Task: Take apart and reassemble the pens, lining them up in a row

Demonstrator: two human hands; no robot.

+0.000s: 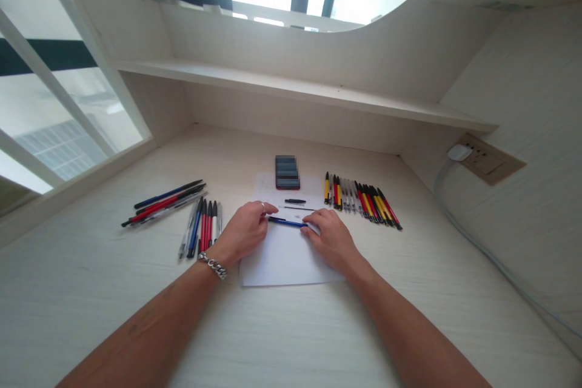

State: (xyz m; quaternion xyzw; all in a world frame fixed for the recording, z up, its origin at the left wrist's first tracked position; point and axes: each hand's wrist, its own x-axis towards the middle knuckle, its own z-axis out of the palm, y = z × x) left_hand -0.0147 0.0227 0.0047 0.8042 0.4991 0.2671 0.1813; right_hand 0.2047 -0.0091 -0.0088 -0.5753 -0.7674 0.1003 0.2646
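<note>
A blue pen barrel [287,222] with a dark left end lies crosswise between my hands, just over the white paper [282,267]. My left hand [248,229], with a ring and a chain bracelet, has thumb and fingers about the barrel's left end; its index finger stretches past it. At the other end, my right hand [331,236] pinches the barrel between thumb and index finger. Beyond the barrel on the paper are a short black pen part [295,200], a thin dark refill [299,208] and tiny pieces [297,216] too small to name.
A dark phone-like object [287,173], blurred out, lies at the paper's far edge. Several pens [209,221] stand in a row left of my left hand, with more pens [163,203] beyond. Yellow, red and clear pens [364,200] line the right. A plugged-in charger [459,152] trails a cable.
</note>
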